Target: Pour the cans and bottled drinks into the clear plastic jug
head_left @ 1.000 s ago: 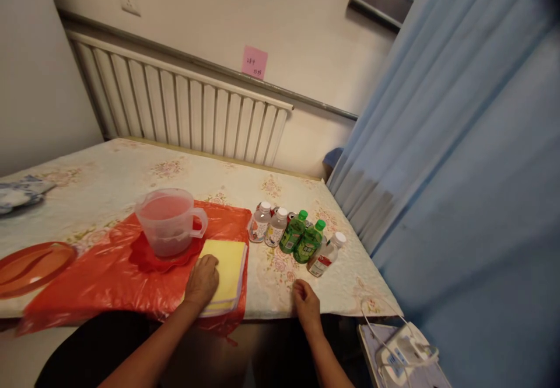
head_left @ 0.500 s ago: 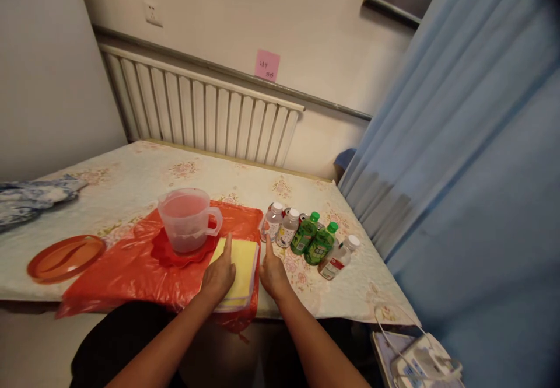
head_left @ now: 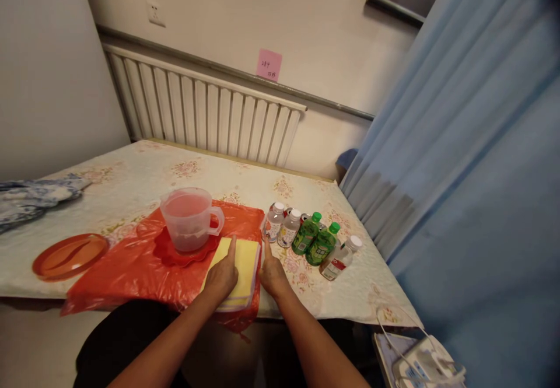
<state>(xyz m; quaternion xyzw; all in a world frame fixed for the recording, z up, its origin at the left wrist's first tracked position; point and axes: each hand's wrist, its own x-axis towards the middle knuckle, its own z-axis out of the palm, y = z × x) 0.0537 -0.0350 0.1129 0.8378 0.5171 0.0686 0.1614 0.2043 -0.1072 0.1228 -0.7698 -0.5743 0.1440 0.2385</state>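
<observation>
Pointing toward the back edge of the table (head_left: pixel 245 181), the left hand (head_left: pixel 221 277) is over the left half of the yellow stack (head_left: pixel 245 265), one finger straight out and apart from the others, which are folded under. Beside the stack's right side, the right hand (head_left: pixel 273 276) does the same, its straight finger ending near the leftmost white-capped bottle (head_left: pixel 274 224). Whether the folded fingers press together, or whether either hand touches what is beneath it, I cannot tell.

A second ago the left hand lay curled on the stack, and the right was curled near the front edge, below the bottles; since then it has swung left, and both have straightened a finger. Compared with half a second ago, the hands match almost exactly.

The stack lies near the table's front edge, on the right front corner of the red plastic sheet (head_left: pixel 109 271), which droops over that edge. Left of and behind the stack, the jug (head_left: pixel 188 224) stands upright in the red dish (head_left: pixel 175 255). Toward the left front corner lies the orange lid (head_left: pixel 72 257).

Floral cloth fills a narrow strip between the stack and the slanting bottle row, widening toward the right front corner past the two green bottles (head_left: pixel 322 247) and the last white-capped bottle (head_left: pixel 336 268). A broader stretch runs behind the jug to the back edge.
</observation>
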